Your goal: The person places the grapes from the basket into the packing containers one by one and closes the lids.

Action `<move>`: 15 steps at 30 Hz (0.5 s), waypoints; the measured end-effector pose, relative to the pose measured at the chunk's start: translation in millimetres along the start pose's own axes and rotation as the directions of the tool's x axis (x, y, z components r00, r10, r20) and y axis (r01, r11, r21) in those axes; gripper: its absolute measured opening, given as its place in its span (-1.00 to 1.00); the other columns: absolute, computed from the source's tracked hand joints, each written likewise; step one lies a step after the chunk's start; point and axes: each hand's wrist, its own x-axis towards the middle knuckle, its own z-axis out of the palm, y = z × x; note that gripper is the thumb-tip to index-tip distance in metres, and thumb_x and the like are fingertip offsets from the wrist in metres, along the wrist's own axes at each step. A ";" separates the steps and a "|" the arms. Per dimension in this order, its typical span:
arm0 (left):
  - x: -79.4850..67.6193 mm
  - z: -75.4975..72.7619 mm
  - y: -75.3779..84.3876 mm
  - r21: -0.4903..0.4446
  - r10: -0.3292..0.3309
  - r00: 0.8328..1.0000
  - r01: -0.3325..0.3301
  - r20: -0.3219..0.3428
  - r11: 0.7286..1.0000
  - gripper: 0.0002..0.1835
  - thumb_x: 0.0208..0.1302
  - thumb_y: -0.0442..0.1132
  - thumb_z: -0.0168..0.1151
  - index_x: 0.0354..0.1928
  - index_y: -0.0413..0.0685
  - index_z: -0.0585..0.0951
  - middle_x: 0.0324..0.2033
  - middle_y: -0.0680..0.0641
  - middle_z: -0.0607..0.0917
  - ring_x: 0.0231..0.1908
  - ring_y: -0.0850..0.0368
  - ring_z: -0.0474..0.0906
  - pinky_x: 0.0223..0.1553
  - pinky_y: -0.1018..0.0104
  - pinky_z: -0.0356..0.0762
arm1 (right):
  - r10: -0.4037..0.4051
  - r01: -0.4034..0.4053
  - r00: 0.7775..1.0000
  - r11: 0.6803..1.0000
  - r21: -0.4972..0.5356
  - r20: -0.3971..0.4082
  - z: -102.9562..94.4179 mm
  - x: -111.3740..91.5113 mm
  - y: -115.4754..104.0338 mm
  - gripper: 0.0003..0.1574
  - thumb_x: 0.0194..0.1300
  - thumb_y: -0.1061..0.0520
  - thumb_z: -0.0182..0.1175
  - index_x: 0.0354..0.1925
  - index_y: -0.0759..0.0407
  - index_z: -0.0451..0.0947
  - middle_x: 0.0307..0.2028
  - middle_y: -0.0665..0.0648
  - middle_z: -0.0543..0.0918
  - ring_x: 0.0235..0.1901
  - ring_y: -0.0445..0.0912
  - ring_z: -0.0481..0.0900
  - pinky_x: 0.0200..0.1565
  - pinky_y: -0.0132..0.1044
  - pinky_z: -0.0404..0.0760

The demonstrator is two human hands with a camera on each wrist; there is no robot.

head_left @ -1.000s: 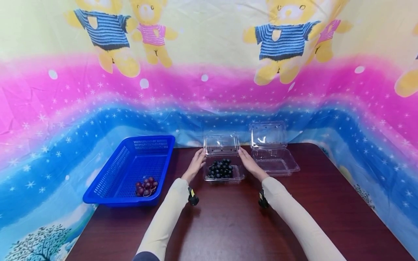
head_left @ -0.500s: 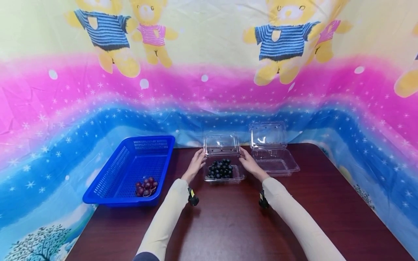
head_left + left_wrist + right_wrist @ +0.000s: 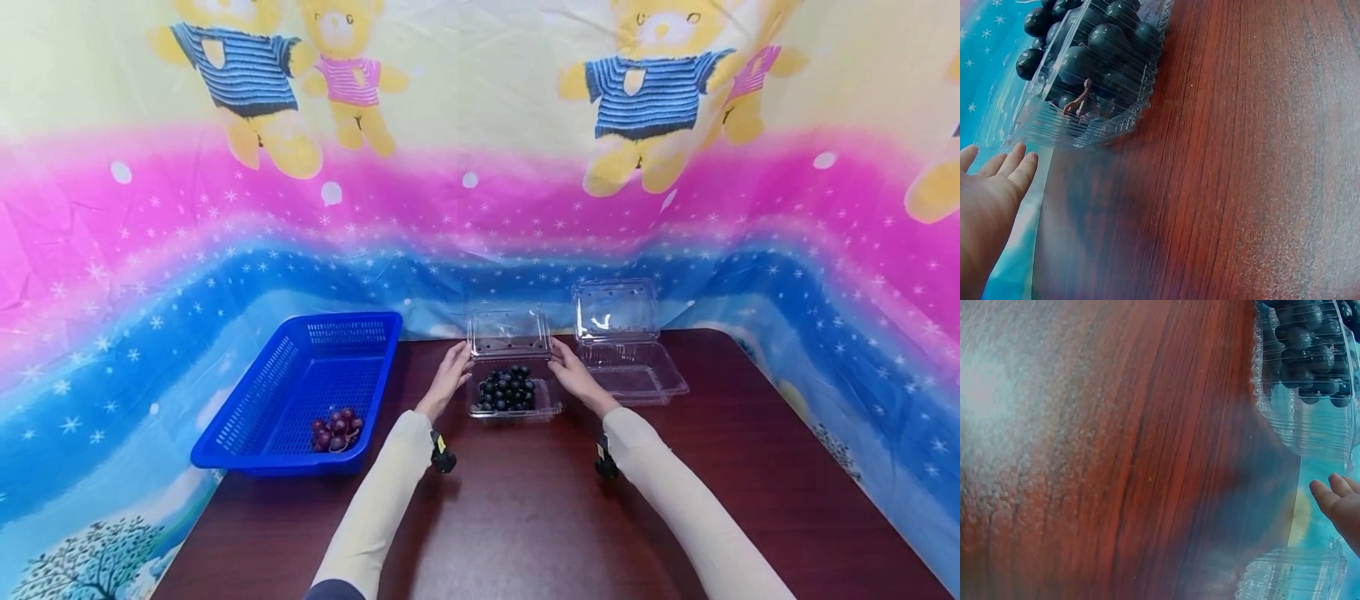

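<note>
A clear plastic clamshell box [image 3: 555,410] stands on the table with its lid [image 3: 510,333] raised at the back. Dark grapes [image 3: 506,388] fill much of its base; a bit of brown stem shows through the wall in the left wrist view. My left hand [image 3: 447,379] is at the box's left rear corner, its fingers [image 3: 1022,170] extended; whether they touch the plastic I cannot tell. On the other side, my right hand [image 3: 576,379] is by the right rear corner. Its visible fingers [image 3: 1325,495] lie just off the box wall in the right wrist view. Neither hand grips anything.
To the left sits a blue plastic basket [image 3: 247,400] with a bunch of red grapes [image 3: 337,429] in its near right corner. A second clear clamshell [image 3: 637,379], lid up, stands right of my right hand. Patterned cloth [image 3: 465,217] hangs behind the wooden table [image 3: 525,517].
Since one second ago, the right hand's fingertips have drawn slightly down and back along the box's right side. The left hand, box and grapes look unmoved.
</note>
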 end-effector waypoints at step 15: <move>15.8 -4.1 -22.6 -0.011 0.008 0.999 -0.008 -0.051 1.000 -0.37 0.43 -0.03 -0.12 0.37 -0.26 0.06 0.32 -0.40 0.16 0.29 -0.27 0.16 0.29 -0.11 0.09 | 0.018 -0.018 1.000 1.000 -0.019 0.002 -7.4 -9.0 -13.6 -0.33 0.43 0.26 -0.16 0.39 0.39 -0.14 0.28 0.52 0.15 0.24 0.35 0.18 0.25 0.14 0.18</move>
